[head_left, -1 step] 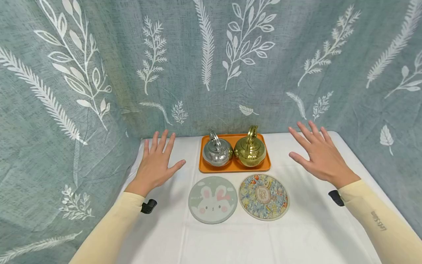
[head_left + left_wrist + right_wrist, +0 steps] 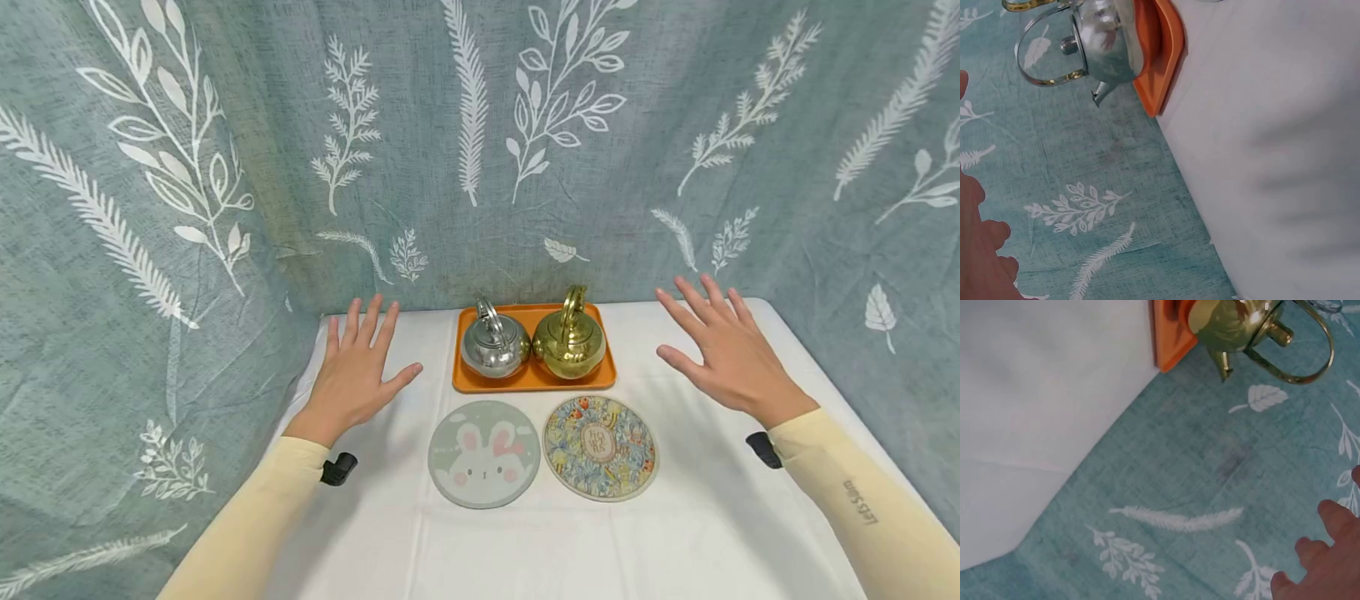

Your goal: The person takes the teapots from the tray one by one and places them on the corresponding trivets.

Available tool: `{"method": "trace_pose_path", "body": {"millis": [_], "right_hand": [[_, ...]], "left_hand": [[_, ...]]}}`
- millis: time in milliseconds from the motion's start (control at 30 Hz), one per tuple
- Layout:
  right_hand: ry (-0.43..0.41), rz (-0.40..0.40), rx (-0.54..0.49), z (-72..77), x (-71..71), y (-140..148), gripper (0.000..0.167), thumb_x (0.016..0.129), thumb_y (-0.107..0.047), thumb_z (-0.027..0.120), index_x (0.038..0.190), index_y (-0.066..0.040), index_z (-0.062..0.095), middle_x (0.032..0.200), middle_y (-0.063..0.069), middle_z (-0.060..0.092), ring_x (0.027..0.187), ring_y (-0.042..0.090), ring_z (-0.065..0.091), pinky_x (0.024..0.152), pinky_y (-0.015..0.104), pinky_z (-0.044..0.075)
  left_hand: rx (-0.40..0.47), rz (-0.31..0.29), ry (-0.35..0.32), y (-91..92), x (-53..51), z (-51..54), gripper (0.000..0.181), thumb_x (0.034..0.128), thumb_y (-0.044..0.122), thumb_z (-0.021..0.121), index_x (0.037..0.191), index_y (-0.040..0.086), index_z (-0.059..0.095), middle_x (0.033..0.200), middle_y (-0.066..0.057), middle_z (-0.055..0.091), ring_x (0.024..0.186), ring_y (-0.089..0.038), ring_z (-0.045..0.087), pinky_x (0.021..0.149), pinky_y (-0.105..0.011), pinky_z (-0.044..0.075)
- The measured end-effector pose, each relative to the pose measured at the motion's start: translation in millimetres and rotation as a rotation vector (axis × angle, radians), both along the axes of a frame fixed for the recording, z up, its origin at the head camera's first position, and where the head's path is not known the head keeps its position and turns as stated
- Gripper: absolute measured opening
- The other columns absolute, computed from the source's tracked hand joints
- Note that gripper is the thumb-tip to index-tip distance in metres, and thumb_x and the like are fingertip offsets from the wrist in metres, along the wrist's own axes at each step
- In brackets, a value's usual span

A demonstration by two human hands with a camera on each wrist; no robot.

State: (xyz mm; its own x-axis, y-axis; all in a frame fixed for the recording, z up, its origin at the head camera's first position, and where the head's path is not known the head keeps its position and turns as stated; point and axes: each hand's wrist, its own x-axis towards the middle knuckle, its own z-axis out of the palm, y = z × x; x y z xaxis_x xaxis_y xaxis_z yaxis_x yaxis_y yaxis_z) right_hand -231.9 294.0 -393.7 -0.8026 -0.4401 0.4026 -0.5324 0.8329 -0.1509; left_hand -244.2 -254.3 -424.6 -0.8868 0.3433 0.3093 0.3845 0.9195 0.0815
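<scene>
My left hand [image 2: 352, 375], fingers spread, is held over the left part of the table and touches nothing. On the right, my right hand [image 2: 731, 350] hovers the same way with its fingers apart. Between them, at the back, a silver teapot [image 2: 495, 350] and a gold teapot [image 2: 568, 354] stand side by side on an orange tray [image 2: 534, 382]. The left wrist view shows the silver teapot's spout [image 2: 1104, 92] and arched handle. In the right wrist view the gold teapot [image 2: 1229, 325] appears at the top, well away from the fingertips [image 2: 1329, 512].
In front of the tray lie a round green mat [image 2: 484, 492] with a rabbit and a round patterned mat [image 2: 600, 479], close together on the white tablecloth [image 2: 525, 558]. A blue-green leaf-print curtain [image 2: 420, 167] encloses the table's back and sides.
</scene>
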Motion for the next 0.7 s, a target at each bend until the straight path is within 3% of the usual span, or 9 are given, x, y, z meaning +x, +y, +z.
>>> {"method": "trace_pose_path", "body": {"millis": [167,267,367,467,600,700], "right_hand": [[-0.005,0.005,-0.039,-3.7,0.8,-6,0.077,0.11,-0.05,0.059,0.174,-0.02,0.029,0.177,0.017,0.025,0.165,0.042,0.01,0.134,0.061,0.002],[-0.023,0.02,-0.056,-6.4,1.2,-10,0.077,0.111,-0.047,0.058,0.174,-0.017,0.028,0.177,0.019,0.026,0.164,0.043,0.012,0.134,0.06,0.004],[-0.036,0.03,-0.075,-3.0,2.2,-13,0.077,0.111,-0.046,0.058,0.174,-0.015,0.027,0.176,0.019,0.027,0.164,0.043,0.016,0.135,0.057,0.007],[-0.03,0.034,-0.094,3.4,1.6,-15,0.077,0.112,-0.044,0.057,0.174,-0.013,0.026,0.176,0.019,0.028,0.163,0.041,0.019,0.136,0.052,0.01],[-0.036,0.034,-0.094,8.7,-0.5,-20,0.079,0.113,-0.044,0.056,0.175,-0.01,0.021,0.176,0.02,0.028,0.162,0.04,0.023,0.136,0.048,0.013],[-0.062,0.024,-0.101,10.3,0.7,-22,0.081,0.113,-0.045,0.055,0.175,-0.008,0.018,0.176,0.02,0.027,0.161,0.041,0.025,0.134,0.052,0.019]], "left_hand": [[0.014,-0.019,0.01,0.9,4.0,1.6,0.099,0.1057,0.076,0.045,0.176,0.016,0.009,0.18,-0.02,0.009,0.165,-0.042,-0.006,0.13,-0.07,-0.004],[0.005,-0.008,0.019,-4.3,2.9,-5.0,0.1,0.1048,0.078,0.042,0.177,0.018,0.007,0.181,-0.018,0.007,0.165,-0.04,-0.008,0.13,-0.069,-0.006],[-0.002,-0.002,0.042,-8.6,-0.2,-8.1,0.1,0.1047,0.079,0.041,0.177,0.019,0.005,0.181,-0.015,0.005,0.165,-0.038,-0.008,0.131,-0.068,-0.006],[0.009,-0.013,0.052,-7.6,-2.5,-3.7,0.099,0.1059,0.077,0.042,0.176,0.019,0.003,0.181,-0.014,0.003,0.165,-0.038,-0.007,0.131,-0.068,-0.005],[0.061,-0.018,-0.004,-2.7,0.0,7.6,0.099,0.1073,0.073,0.044,0.176,0.015,0.002,0.181,-0.017,0.005,0.165,-0.041,-0.003,0.131,-0.069,-0.001],[0.137,-0.03,-0.069,0.3,2.4,11.3,0.099,0.1088,0.07,0.046,0.176,0.011,0.003,0.181,-0.018,0.005,0.165,-0.042,-0.001,0.131,-0.069,0.002]]}}
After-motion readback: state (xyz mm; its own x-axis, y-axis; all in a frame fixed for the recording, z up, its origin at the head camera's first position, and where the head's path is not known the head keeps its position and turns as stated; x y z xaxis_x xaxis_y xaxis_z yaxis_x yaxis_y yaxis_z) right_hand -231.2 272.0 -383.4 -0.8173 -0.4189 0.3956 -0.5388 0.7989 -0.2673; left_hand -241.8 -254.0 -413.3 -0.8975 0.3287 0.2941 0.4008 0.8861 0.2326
